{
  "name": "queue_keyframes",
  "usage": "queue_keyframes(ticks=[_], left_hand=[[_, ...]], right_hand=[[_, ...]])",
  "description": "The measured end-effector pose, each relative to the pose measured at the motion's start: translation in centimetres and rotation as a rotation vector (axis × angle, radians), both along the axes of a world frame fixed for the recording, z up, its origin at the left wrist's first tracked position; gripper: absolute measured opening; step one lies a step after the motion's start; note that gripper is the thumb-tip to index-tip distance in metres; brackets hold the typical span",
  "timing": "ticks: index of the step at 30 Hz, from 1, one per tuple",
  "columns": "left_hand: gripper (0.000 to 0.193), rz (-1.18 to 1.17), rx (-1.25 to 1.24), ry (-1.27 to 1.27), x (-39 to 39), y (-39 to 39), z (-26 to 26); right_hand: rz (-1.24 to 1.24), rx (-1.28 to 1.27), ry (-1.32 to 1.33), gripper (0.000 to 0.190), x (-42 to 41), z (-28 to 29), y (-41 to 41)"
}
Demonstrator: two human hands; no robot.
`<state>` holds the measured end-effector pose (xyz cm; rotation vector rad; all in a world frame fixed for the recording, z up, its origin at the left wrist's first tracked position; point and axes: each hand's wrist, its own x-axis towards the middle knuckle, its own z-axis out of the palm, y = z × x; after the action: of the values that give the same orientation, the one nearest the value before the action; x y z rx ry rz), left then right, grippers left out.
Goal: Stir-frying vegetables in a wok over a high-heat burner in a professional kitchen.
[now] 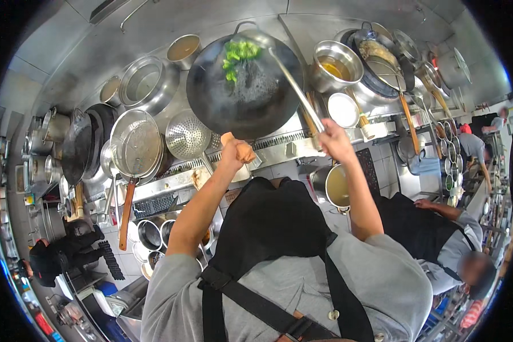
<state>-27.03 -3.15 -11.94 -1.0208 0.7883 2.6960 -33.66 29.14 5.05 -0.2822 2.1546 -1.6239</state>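
Note:
Bright green vegetable pieces lie near the far rim of a large black wok, with steam or frothy liquid below them. My right hand grips the long handle of a metal ladle, whose blurred bowl is over the wok's far right part. Just below the wok's near rim, my left hand is closed on an orange-brown cloth; whether the cloth also covers a wok handle cannot be told. A perforated metal skimmer rests left of my left hand.
Right of the wok stand a metal pot of yellowish liquid and a white bowl. Left are a wooden-handled mesh strainer and a metal basin. Another pot sits below my right arm. A co-worker is close on the right.

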Motion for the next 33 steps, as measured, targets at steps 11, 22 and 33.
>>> queue_keyframes(ticks=[11,22,33], left_hand=[[0.027,-0.244,0.148,0.586,-7.4,-2.9,-0.7],[0.062,0.143,-0.056,0.105,-0.8,-1.0,5.5],[0.04,-0.013,0.02,-0.013,-8.4,-2.5,2.8]], right_hand=[[-0.142,-0.086,-0.175,0.026,-2.2,-1.8,-8.2],[0.055,0.022,-0.26,0.032,-2.3,-4.8,-9.1],[0.428,0.773,0.498,0.042,-6.5,-5.0,-6.1]])
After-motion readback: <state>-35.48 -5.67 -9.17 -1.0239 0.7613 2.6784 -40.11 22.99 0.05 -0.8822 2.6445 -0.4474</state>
